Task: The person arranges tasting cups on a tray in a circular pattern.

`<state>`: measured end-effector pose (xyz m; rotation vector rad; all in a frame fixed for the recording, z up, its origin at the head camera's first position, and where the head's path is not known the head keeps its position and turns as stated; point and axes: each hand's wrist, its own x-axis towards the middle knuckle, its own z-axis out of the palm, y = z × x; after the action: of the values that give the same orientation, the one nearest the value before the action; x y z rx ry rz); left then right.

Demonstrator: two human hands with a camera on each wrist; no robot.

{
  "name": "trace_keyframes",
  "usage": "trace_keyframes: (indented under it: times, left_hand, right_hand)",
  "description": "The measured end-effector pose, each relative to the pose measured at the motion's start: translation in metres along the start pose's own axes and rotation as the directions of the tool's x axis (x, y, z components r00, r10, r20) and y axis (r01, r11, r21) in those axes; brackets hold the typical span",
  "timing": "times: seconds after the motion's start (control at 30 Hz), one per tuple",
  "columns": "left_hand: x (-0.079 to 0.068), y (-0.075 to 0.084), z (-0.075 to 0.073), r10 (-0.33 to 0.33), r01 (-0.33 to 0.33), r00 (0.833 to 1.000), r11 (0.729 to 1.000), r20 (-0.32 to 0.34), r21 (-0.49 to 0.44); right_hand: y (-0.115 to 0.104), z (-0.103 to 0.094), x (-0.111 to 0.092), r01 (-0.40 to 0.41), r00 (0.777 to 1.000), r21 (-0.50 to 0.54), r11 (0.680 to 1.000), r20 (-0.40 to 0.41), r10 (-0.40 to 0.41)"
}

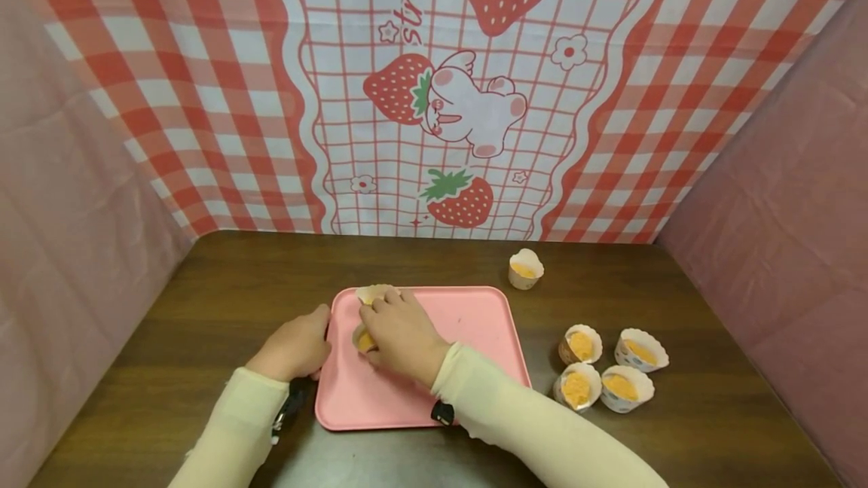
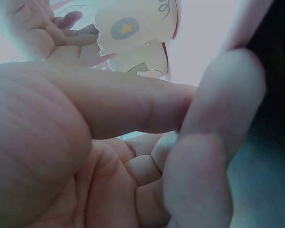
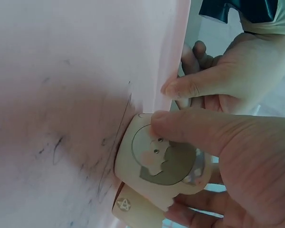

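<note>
Lower centre, the right hand [image 1: 405,336] pinches a paper cup [image 3: 164,164]; the left hand [image 1: 294,345] pinches the tray [image 1: 478,326] rim; the cup seems light, crushable, best held by its wall.

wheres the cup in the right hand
In the head view, the cup is on the left part of the pink tray, in front of another cup.

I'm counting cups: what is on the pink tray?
A nearer paper cup and a farther paper cup, both with yellow filling showing. The right hand hides part of each cup and the pink tray's surface beneath.
</note>
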<state>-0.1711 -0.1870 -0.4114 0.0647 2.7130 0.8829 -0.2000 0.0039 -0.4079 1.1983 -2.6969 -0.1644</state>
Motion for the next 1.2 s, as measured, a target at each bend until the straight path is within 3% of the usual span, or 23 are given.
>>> trace_keyframes:
  times: [0.27, 0.5, 0.67, 0.87, 1.07, 1.2]
  left_hand:
    - [0.0, -0.001, 0.0, -0.006, 0.006, 1.0, 1.0, 0.006, 0.004]
    - [0.0, 0.0, 0.001, -0.019, 0.018, 1.0, 1.0, 0.012, 0.018]
    - [0.0, 0.001, 0.0, -0.013, 0.013, 1.0, 1.0, 0.005, 0.027]
    - [-0.001, 0.001, 0.001, -0.022, 0.021, 1.0, 1.0, 0.01, 0.022]
    - [0.0, 0.001, 0.0, -0.036, 0.035, 0.999, 0.999, 0.015, 0.023]
    - [-0.001, 0.001, -0.001, -0.046, 0.046, 0.999, 0.999, 0.027, 0.013]
  right_hand:
    - [-0.001, 0.001, 0.0, 0.0, 1.0, 0.023, 1.0, -0.03, 0.001]
    - [0.005, -0.009, -0.01, -0.036, 0.999, 0.184, 0.982, -0.023, 0.041]
    - [0.025, -0.028, -0.027, -0.111, 0.992, 0.286, 0.952, -0.028, 0.124]
    - [0.056, -0.045, -0.053, -0.165, 0.965, 0.364, 0.917, -0.133, 0.226]
    - [0.082, -0.059, -0.081, -0.199, 0.929, 0.381, 0.903, -0.221, 0.298]
    - [0.096, -0.069, -0.096, -0.245, 0.906, 0.419, 0.874, -0.222, 0.36]
